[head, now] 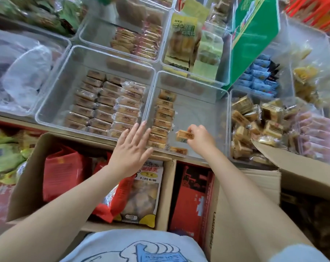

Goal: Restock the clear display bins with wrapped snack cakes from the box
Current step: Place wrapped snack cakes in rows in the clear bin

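Note:
My right hand (200, 136) pinches a wrapped snack cake (184, 136) just above the floor of a clear bin (204, 114). A single column of cakes (163, 120) stands along that bin's left wall, and one loose cake (178, 150) lies at its front edge. My left hand (131, 150) is spread flat with straight fingers, its fingertips at the front corner where this bin meets the fuller clear bin (52, 95) on the left. That left bin holds three rows of cakes (105, 108).
An open cardboard box (26, 178) with red snack bags sits below the bins. A second box flap (292, 163) rises at the right beside a bin of loose cakes (255, 127). A green carton (253, 38) leans over the back bins.

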`<state>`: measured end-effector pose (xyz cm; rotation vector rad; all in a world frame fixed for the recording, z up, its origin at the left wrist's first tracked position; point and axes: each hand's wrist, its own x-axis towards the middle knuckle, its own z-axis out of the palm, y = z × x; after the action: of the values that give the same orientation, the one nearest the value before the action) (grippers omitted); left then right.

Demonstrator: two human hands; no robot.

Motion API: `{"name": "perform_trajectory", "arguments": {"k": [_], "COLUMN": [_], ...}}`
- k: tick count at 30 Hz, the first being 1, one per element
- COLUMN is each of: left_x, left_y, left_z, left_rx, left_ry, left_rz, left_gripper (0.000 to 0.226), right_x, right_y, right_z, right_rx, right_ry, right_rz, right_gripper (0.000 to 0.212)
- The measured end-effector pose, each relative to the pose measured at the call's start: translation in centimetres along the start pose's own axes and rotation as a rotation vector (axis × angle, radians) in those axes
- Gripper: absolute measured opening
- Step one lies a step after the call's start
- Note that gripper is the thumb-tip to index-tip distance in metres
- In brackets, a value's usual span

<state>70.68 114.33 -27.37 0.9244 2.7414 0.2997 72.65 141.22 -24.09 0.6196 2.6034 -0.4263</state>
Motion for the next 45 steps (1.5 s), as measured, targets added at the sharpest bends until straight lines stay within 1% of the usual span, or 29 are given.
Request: {"name": "perform_trajectory", "arguments": {"k": [4, 6, 8, 10, 12, 14, 16, 18, 20, 22, 23, 24, 25, 27, 29, 31, 34, 36, 38, 41, 45], "left_x": [-0.1, 0.0, 0.1, 0.1, 0.0, -0.1, 0.0, 0.1, 0.2, 0.3, 0.3, 0.2, -0.1, -1.3, -3.4, -5.8, -9.1, -10.8, -12.0, -12.8, -13.3], "left_y": [0.0, 0.1, 0.1, 0.1, 0.2, 0.4, 0.6, 0.6, 0.8, 2.0, 3.2, 4.8, 6.9, 12.0, 17.3, 21.7, 26.0, 28.0, 29.9, 32.6, 34.2], "left_z": [0.4, 0.3, 0.2, 0.2, -0.1, -0.6, -1.3, -2.4, -3.6, -4.7, -5.1, -5.4, -5.6, -6.1, -6.2, -6.1, -5.5, -4.7, -4.0, -3.4, -2.3], "left_rx": [0.047, 0.054, 0.059, 0.072, 0.073, 0.027, -0.017, -0.029, 0.023, 0.091, 0.1, 0.06, -0.031, -0.294, -0.491, -0.606, -0.748, -0.812, -0.876, -0.932, -1.015], "left_ry": [0.001, 0.004, 0.0, -0.006, -0.044, -0.068, -0.119, -0.193, -0.265, -0.26, -0.23, -0.184, -0.143, -0.143, -0.243, -0.299, -0.314, -0.325, -0.325, -0.253, -0.13], "left_rz": [-0.004, 0.001, -0.001, -0.005, -0.015, -0.025, -0.029, -0.012, 0.021, 0.045, 0.061, 0.094, 0.146, 0.252, 0.31, 0.362, 0.351, 0.308, 0.246, 0.119, -0.013], "left_gripper": [0.07, 0.07, 0.07, 0.071, 0.073, 0.078, 0.082, 0.082, 0.08, 0.072, 0.066, 0.06, 0.056, 0.052, 0.051, 0.057, 0.066, 0.074, 0.081, 0.089, 0.081], "right_x": [2.0, 2.5, 2.7, 2.7, 2.5, 1.9, 0.8, -1.2, -4.4, -8.9, -11.6, -14.5, -17.5, -23.1, -27.6, -30.5, -32.3, -32.4, -31.8, -30.2, -27.1], "right_y": [-0.5, -1.0, -1.2, -1.5, -2.1, -2.5, -2.4, -2.0, -1.4, -0.3, 0.5, 1.4, 2.4, 4.7, 7.4, 10.5, 14.8, 17.6, 19.8, 22.5, 25.6], "right_z": [2.0, 2.6, 3.1, 3.5, 3.6, 3.2, 2.3, 0.7, -1.7, -4.5, -5.8, -6.8, -7.5, -7.9, -7.6, -7.4, -6.8, -6.3, -5.7, -4.4, -2.9], "right_rx": [-0.018, 0.005, 0.005, -0.043, -0.085, -0.098, -0.068, 0.008, 0.135, 0.25, 0.296, 0.346, 0.402, 0.503, 0.537, 0.567, 0.59, 0.556, 0.47, 0.304, 0.121], "right_ry": [-0.228, -0.305, -0.328, -0.339, -0.374, -0.419, -0.411, -0.305, -0.158, -0.022, 0.055, 0.142, 0.234, 0.397, 0.518, 0.597, 0.636, 0.599, 0.513, 0.363, 0.17], "right_rz": [-0.051, -0.04, -0.017, 0.019, 0.041, 0.049, 0.058, 0.052, 0.004, -0.073, -0.102, -0.115, -0.109, -0.064, 0.002, 0.087, 0.185, 0.203, 0.183, 0.111, 0.021], "right_gripper": [0.035, 0.043, 0.05, 0.052, 0.053, 0.055, 0.059, 0.061, 0.055, 0.042, 0.035, 0.03, 0.025, 0.018, 0.017, 0.018, 0.021, 0.02, 0.021, 0.022, 0.024]}}
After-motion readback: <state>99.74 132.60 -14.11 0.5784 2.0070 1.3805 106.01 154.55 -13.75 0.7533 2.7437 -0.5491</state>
